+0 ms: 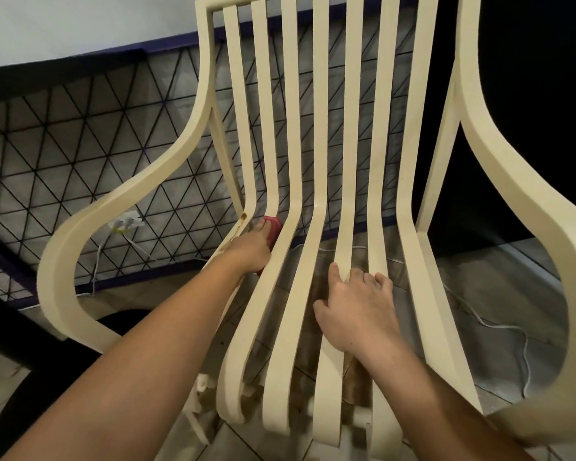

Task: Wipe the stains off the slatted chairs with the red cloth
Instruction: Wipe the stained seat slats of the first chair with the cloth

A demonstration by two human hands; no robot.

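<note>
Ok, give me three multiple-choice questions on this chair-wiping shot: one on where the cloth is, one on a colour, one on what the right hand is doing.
1. Where is the red cloth?
A. On the seat slats by the bend into the backrest, left side
B. On the right armrest
C. On the floor

2. What colour is the chair?
A. Blue
B. Black
C. Cream

3. What is the right hand doing?
A. Holding the cloth
B. Resting on the seat slats
C. Gripping an armrest

Answers:
1 A, the left hand holds it there beside the brown stain.
2 C, every slat and arm is cream.
3 B, its fingers lie on the middle slats with no cloth in them.
</note>
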